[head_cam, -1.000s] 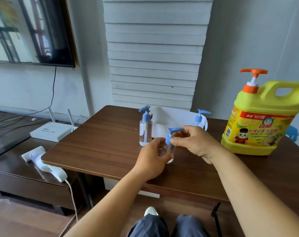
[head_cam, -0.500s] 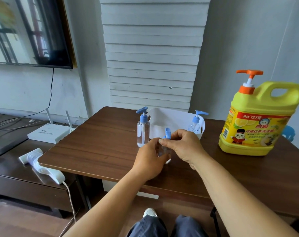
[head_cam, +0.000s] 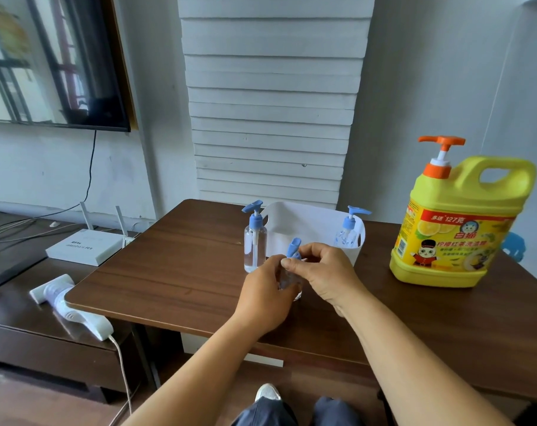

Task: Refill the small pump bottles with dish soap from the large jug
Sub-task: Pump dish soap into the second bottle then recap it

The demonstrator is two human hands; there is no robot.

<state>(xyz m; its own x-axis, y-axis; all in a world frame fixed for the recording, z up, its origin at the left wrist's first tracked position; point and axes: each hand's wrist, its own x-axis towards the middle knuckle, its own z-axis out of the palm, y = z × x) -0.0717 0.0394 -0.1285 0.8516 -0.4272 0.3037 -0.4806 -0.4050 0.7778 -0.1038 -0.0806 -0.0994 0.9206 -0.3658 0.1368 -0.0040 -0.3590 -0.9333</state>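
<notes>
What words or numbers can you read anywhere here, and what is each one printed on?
"多送 127克": red banner on the yellow jug's label.
"白猫": brand name below it on that label.
The green line under the brand and the barcode digits: too blurred to read.
White router: faint print on top, too small to read.
The pump bottles carry no text.

Jug point(head_cam: 455, 222) right on table point(head_cam: 175, 265), basket point(head_cam: 310, 232) behind held bottle point(head_cam: 292, 272), another bottle point(head_cam: 255, 241) left

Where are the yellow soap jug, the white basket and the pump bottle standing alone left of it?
yellow soap jug point(head_cam: 455, 235): head view, on its front label.
white basket point(head_cam: 304, 224): head view, on its inner back wall.
standing pump bottle point(head_cam: 255, 244): head view, on its clear body.
</notes>
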